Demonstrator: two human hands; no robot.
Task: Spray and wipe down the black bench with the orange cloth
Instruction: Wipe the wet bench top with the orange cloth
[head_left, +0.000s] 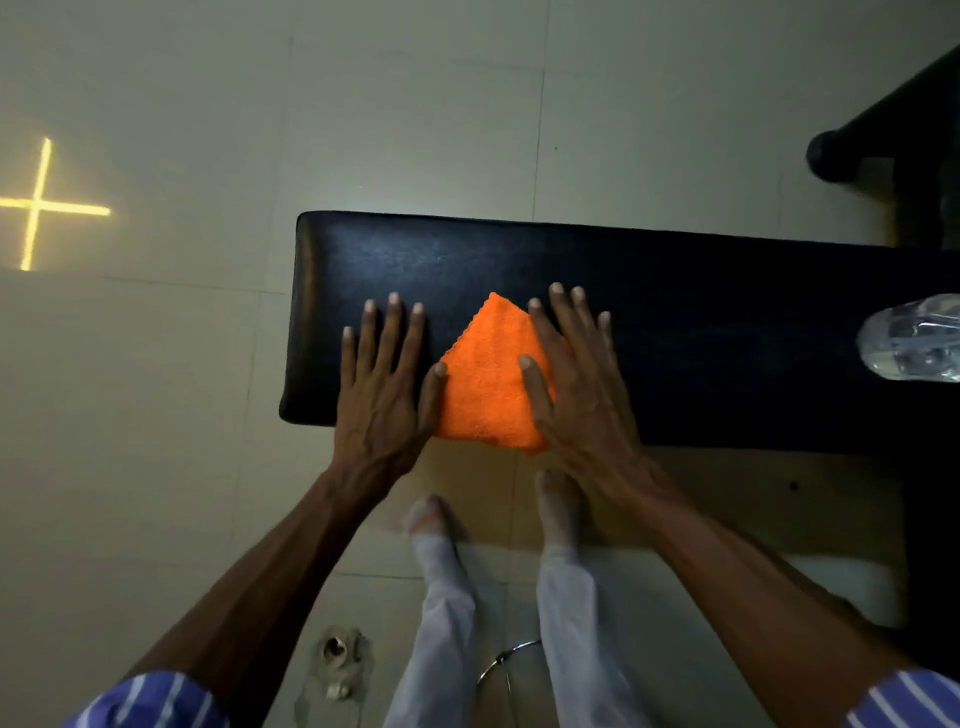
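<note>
Both hands flat on the surface: left hand with fingers spread beside the folded cloth, right hand splayed, pressing its right edge. Cloth sits at the near edge. Bottle far right.

The worktop is padded black leather-like upholstery with a fine grain and a dull sheen, the orange cloth on it is fuzzy, matt terry, the bottle at its right end is clear glossy plastic, and the floor is smooth pale tile.
</note>
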